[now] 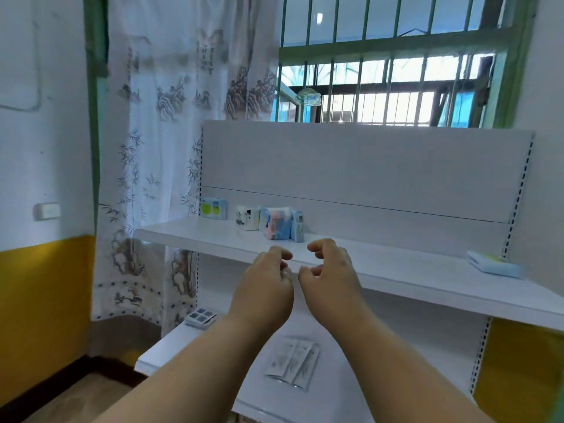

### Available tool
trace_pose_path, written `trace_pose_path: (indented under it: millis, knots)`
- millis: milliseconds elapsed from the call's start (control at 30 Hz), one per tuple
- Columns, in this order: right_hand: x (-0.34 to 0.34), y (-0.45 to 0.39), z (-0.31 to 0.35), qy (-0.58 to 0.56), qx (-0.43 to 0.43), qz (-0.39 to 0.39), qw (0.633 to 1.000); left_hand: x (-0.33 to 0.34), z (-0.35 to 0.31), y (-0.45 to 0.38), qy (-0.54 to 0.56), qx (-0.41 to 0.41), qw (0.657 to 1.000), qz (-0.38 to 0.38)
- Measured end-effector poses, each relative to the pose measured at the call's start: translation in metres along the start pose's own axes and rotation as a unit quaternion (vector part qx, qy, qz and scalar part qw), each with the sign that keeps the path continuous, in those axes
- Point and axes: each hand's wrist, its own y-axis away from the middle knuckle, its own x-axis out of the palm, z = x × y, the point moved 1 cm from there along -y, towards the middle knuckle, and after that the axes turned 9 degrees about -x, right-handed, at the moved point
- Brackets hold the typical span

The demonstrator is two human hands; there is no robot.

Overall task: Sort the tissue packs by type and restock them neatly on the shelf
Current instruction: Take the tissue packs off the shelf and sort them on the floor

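Both hands, the left hand [264, 280] and the right hand [331, 270], are hovering side by side before the upper shelf [396, 270], fingers loosely curled and holding nothing. The tissue packs [276, 222] are standing clustered toward the shelf's left rear, with one blue pack [493, 264] lying well apart at the right end and flat sachets [293, 363] lying on the lower shelf [351, 392]. The packs are likely handling as light, soft and crushable, so gripping across the broad faces is advisable.

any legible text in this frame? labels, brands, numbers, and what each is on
None can be read.
Packs on the upper shelf: printing too blurred.
Flat white sachets on the lower shelf: markings too small.
Curtain: column of brush calligraphy, too blurred.
Both hands empty, no text.
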Motion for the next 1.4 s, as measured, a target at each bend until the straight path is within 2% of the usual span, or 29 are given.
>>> trace_pose_path:
  millis: [167,367,467,567,667,767,833,933,1000,1100,1167,1333,1400]
  knots:
    - [0.034,-0.088,-0.062,-0.004,0.005,0.029,1.0,0.043,0.028,-0.085,-0.03,-0.04,0.998,-0.031]
    - [0.08,-0.204,-0.111,0.006,-0.016,0.134,0.991,0.07,0.048,-0.197,-0.067,-0.086,0.993,-0.053]
    - [0.108,-0.245,-0.131,-0.002,0.005,0.183,0.983,0.083,0.062,-0.24,-0.089,-0.112,0.989,-0.044]
    - [0.139,-0.279,-0.153,-0.01,0.061,0.212,0.975,0.094,0.08,-0.279,-0.123,-0.149,0.981,0.014]
    - [0.161,-0.307,-0.17,-0.012,0.105,0.204,0.973,0.097,0.101,-0.319,-0.136,-0.187,0.97,0.07]
    - [0.17,-0.325,-0.177,0.005,0.134,0.193,0.972,0.098,0.122,-0.357,-0.171,-0.192,0.962,0.092]
    - [0.17,-0.336,-0.178,0.067,0.111,0.177,0.976,0.096,0.131,-0.385,-0.192,-0.169,0.963,0.088]
    - [0.16,-0.351,-0.172,0.189,0.039,0.062,0.979,0.099,0.139,-0.427,-0.222,-0.11,0.965,0.081]
    - [0.154,-0.359,-0.172,0.274,0.008,0.018,0.961,0.105,0.143,-0.452,-0.273,-0.07,0.955,0.096]
    - [0.158,-0.368,-0.179,0.389,0.005,0.065,0.919,0.116,0.149,-0.477,-0.364,-0.017,0.923,0.123]
    - [0.163,-0.37,-0.184,0.42,0.014,0.091,0.903,0.122,0.153,-0.484,-0.381,-0.004,0.915,0.134]
    - [0.167,-0.37,-0.182,0.421,0.02,0.072,0.904,0.13,0.164,-0.478,-0.355,0.001,0.932,0.075]
    - [0.169,-0.371,-0.179,0.396,0.035,0.057,0.916,0.127,0.166,-0.476,-0.323,-0.004,0.946,0.043]
